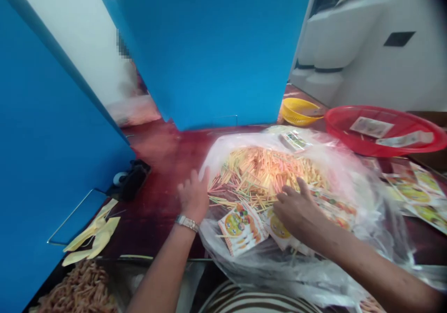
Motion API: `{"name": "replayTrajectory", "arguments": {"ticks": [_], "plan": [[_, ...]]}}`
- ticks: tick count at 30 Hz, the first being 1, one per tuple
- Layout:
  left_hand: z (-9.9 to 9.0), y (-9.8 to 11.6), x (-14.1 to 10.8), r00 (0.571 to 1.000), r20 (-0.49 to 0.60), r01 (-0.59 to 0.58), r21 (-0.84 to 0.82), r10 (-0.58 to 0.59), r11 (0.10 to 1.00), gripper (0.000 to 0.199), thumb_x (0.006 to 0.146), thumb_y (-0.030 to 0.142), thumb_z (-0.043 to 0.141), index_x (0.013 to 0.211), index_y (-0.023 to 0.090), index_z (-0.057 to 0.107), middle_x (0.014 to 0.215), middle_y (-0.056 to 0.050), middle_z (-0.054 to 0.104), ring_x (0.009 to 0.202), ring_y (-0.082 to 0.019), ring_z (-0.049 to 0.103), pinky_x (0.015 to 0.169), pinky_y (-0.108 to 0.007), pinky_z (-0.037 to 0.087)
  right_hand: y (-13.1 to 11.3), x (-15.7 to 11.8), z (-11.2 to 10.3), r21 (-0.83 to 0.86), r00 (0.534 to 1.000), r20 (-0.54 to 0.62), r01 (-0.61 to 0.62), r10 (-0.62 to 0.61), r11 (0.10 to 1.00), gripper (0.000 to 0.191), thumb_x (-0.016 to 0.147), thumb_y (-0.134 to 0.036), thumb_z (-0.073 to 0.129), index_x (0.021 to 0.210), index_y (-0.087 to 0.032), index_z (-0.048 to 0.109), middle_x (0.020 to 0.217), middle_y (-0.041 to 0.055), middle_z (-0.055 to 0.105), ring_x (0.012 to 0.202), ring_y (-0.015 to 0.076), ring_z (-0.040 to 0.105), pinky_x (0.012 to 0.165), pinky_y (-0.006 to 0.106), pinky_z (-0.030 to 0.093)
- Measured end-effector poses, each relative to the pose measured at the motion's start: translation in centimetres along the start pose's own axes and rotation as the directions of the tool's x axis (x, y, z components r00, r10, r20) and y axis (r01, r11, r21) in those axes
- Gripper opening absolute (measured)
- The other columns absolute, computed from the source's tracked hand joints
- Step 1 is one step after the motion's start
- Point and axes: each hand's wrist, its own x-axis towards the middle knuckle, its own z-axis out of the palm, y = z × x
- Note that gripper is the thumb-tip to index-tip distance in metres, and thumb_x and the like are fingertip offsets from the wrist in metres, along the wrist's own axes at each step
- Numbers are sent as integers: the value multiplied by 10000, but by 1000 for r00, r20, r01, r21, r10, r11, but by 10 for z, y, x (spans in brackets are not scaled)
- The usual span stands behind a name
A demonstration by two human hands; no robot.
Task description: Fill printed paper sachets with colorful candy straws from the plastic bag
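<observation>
A clear plastic bag (237,143) lies spread on the dark red table, with a heap of thin pastel-coloured sticks (258,171) on it. My left hand (193,194), wearing a metal-band watch, is at the bag's left edge; its fingers are apart and nothing shows in them. Over the near right side of the heap is my right hand (295,210), fingers apart and slightly bent, its palm hidden. Below the sticks lies a printed snack packet (242,229). Another packet (277,227) is partly covered by my right hand.
Blue partitions (213,52) stand ahead and at left. A red basket (394,150) and a yellow basket (300,112) sit at the back right. Printed packets (415,192) lie at right. A black tape dispenser (131,180) and pale yellow strips (92,238) are at left.
</observation>
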Motion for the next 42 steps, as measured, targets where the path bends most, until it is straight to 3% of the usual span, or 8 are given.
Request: {"name": "replayTrajectory", "arguments": {"ticks": [5,12,22,25,29,33,36,42], "plan": [[8,-18,7,998,-46,38,-43,-40,998,625,804,102,435,1408,140,279,930,-112,614,770,-238,594,685,-329,423,-21,85,-13,121,974,3,225,-227,967,121,822,-152,521,763,-174,625,788,77,636,815,223,521,731,359,333],[9,-18,4,996,-74,38,-123,-47,992,606,782,75,432,1378,104,325,959,-137,622,853,-259,603,705,-337,431,-68,190,33,128,841,42,531,-539,838,180,834,-144,491,877,-114,663,950,122,669,936,242,541,770,354,353],[12,-25,1,997,-18,74,-166,-78,983,582,787,105,464,1361,122,369,1012,-155,625,873,-260,598,747,-364,443,-74,202,43,239,829,82,522,-553,819,155,797,-106,501,808,-83,654,822,138,679,820,217,595,733,324,416],[5,-29,-11,971,-218,24,-300,-94,954,467,813,241,528,1263,125,489,1129,-175,585,1017,-299,541,851,-431,424,-58,190,28,309,882,57,430,-468,848,116,770,-84,532,821,-100,634,867,144,664,831,209,597,705,299,432],[-3,-6,-35,883,-367,-72,-723,-293,688,258,879,257,463,1069,153,602,1091,-128,587,1066,-233,525,951,-413,396,-23,153,2,431,956,37,248,-292,868,133,844,-173,466,802,-133,586,774,83,638,682,139,571,582,232,435],[-6,44,-39,975,193,201,-976,-107,78,271,867,265,477,1115,184,552,1053,-91,619,964,-188,590,813,-331,481,-10,104,-11,869,980,160,-82,-121,488,227,865,-270,415,687,-162,504,491,-35,487,434,81,454,409,181,358],[-4,73,-29,879,404,457,-866,251,-204,216,765,240,580,966,168,552,800,-28,635,701,-134,607,626,-256,482,-21,83,-11,938,951,308,-298,-29,176,140,784,-239,512,667,-174,470,444,-62,453,380,76,430,370,178,330],[9,88,-22,815,511,565,-806,272,-177,262,669,314,631,599,172,422,489,74,421,418,-42,370,426,-175,308,-25,72,-13,688,985,96,-169,142,706,140,810,-171,492,672,-160,515,713,55,585,721,167,582,646,274,478]]}}
